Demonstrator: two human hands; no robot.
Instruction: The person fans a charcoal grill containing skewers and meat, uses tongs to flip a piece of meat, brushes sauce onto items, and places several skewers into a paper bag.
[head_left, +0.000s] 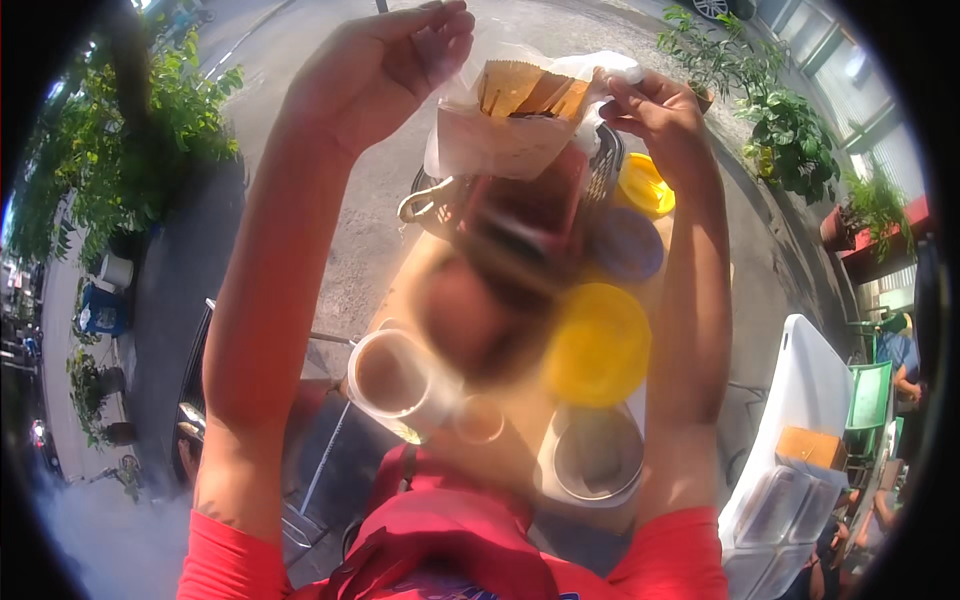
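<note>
My right hand pinches the upper right edge of a translucent plastic bag between thumb and fingers. Inside the bag stands a brown paper bag with a zigzag-cut top. My left hand is raised at the bag's upper left, its fingers bent together; whether they grip the thin plastic is not clear. Below the bag is a dark basket with a reddish container in it, partly blurred. A large round blur hides the middle of the table.
On the table are yellow lids, a bluish round lid, a white-rimmed tub, a small cup and a round pot. At right stands a white table with clear containers. Another person sits beyond.
</note>
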